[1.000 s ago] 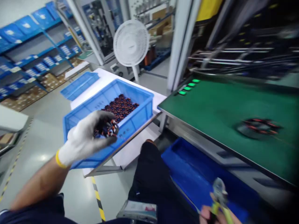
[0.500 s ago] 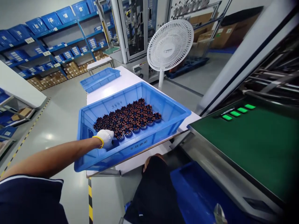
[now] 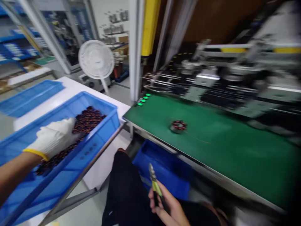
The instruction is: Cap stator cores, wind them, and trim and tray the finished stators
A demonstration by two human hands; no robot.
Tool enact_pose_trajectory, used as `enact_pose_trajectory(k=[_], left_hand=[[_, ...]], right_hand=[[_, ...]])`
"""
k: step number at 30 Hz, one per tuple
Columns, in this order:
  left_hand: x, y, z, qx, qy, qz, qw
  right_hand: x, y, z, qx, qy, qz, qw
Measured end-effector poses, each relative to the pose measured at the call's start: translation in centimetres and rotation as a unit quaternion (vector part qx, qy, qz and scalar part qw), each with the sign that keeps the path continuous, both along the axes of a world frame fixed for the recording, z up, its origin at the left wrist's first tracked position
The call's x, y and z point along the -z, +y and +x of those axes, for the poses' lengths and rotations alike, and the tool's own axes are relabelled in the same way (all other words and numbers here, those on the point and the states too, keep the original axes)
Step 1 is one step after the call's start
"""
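My left hand (image 3: 55, 138), in a white glove with a yellow cuff, is over the blue tray (image 3: 103, 141) and right by the rows of copper-wound stators (image 3: 87, 121). Motion smears its fingers, so whether it grips one is unclear. Low in the view my bare right hand (image 3: 168, 204) is closed around a pair of pliers (image 3: 154, 180) with green and black handles, jaws pointing up. On the green mat (image 3: 223, 150) lies a single wound stator (image 3: 178, 126), and a thin wire trails to its right.
Machinery (image 3: 230, 78) with metal rails lines the back of the green mat. Green lights (image 3: 143, 99) glow at its far left corner. A white fan (image 3: 96, 59) stands behind the white table (image 3: 70, 84). Beneath the mat's edge is a dark blue bin (image 3: 164, 169).
The view has swung right, bringing the stator on the mat and my right hand with the pliers into sight. My left hand remains at the tray, now above the stators.
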State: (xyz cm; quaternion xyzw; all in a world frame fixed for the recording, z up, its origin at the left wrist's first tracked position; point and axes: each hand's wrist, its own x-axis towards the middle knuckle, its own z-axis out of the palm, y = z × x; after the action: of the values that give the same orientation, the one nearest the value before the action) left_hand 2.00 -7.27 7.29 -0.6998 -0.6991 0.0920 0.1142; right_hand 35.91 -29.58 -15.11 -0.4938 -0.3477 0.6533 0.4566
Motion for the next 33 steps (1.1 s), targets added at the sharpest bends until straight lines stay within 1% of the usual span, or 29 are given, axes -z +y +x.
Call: enact_pose_trajectory(k=[2,3,4,5,7,8,9,10,11,12,14,16,18,19,20,22,24,26,28,30,33], left_hand=[[-0.9,2.0,5.9,0.1,-0.02,0.063,0.993],[-1.0,2.8,9.5,0.159,-0.038,0.071,0.984],[-0.8,3.4,13.3,0.22,-0.057,0.06,0.972],[-0.3,3.8,17.2,0.275,-0.083,0.029,0.958],[1.4,4.4,24.2,0.364,-0.134,-0.058,0.92],[2.5,4.6,27.2,0.381,-0.175,-0.103,0.902],[3.6,4.8,29.6,0.377,-0.212,-0.146,0.889],[4.7,5.0,31.4,0.374,-0.239,-0.181,0.878],[5.6,5.0,32.8,0.368,-0.258,-0.2,0.871],[6.3,4.8,33.7,0.366,-0.267,-0.207,0.867],[7.1,3.7,34.1,0.37,-0.269,-0.196,0.867],[7.2,1.7,33.1,0.357,-0.274,-0.169,0.877],[6.7,-0.9,30.9,0.347,-0.284,-0.13,0.885],[6.4,-2.2,29.6,0.353,-0.293,-0.108,0.882],[6.0,-3.4,28.2,0.37,-0.306,-0.087,0.873],[5.4,-5.5,25.5,0.417,-0.326,-0.056,0.847],[5.0,-7.0,23.2,0.447,-0.329,-0.034,0.831],[4.9,-7.7,21.3,0.452,-0.319,-0.019,0.833],[4.8,-8.0,19.8,0.45,-0.313,-0.012,0.836],[4.9,-8.1,18.8,0.445,-0.313,-0.014,0.839],[5.0,-8.2,18.0,0.43,-0.309,-0.019,0.848]], right_hand=[[-0.8,-0.5,-0.2,0.0,0.004,0.028,1.0],[-1.1,-0.8,-0.2,0.008,0.004,0.042,0.999],[-1.3,-1.2,-0.2,0.017,0.002,0.056,0.998],[-1.4,-1.7,-0.2,0.03,-0.001,0.068,0.997],[-1.4,-3.0,0.0,0.063,-0.012,0.088,0.994],[-1.3,-3.9,0.3,0.078,-0.018,0.095,0.992],[-1.1,-4.7,0.6,0.093,-0.025,0.101,0.99],[-1.0,-5.6,1.0,0.108,-0.032,0.104,0.988],[-0.9,-6.5,1.4,0.124,-0.04,0.108,0.986],[-0.9,-7.2,1.9,0.139,-0.048,0.111,0.983],[-1.0,-8.4,2.8,0.169,-0.064,0.114,0.977],[-1.3,-9.0,3.4,0.193,-0.075,0.122,0.971],[-1.6,-8.9,3.7,0.197,-0.079,0.139,0.967],[-1.8,-8.6,3.6,0.19,-0.078,0.152,0.967],[-2.0,-8.3,3.6,0.178,-0.074,0.167,0.967],[-2.2,-7.5,3.2,0.146,-0.061,0.189,0.969],[-2.4,-6.8,2.6,0.116,-0.042,0.199,0.972],[-2.6,-6.1,2.0,0.094,-0.025,0.205,0.974],[-2.7,-5.6,1.5,0.076,-0.013,0.211,0.974],[-2.8,-5.3,1.1,0.063,-0.008,0.218,0.974],[-3.0,-5.3,0.7,0.058,-0.016,0.222,0.973]])
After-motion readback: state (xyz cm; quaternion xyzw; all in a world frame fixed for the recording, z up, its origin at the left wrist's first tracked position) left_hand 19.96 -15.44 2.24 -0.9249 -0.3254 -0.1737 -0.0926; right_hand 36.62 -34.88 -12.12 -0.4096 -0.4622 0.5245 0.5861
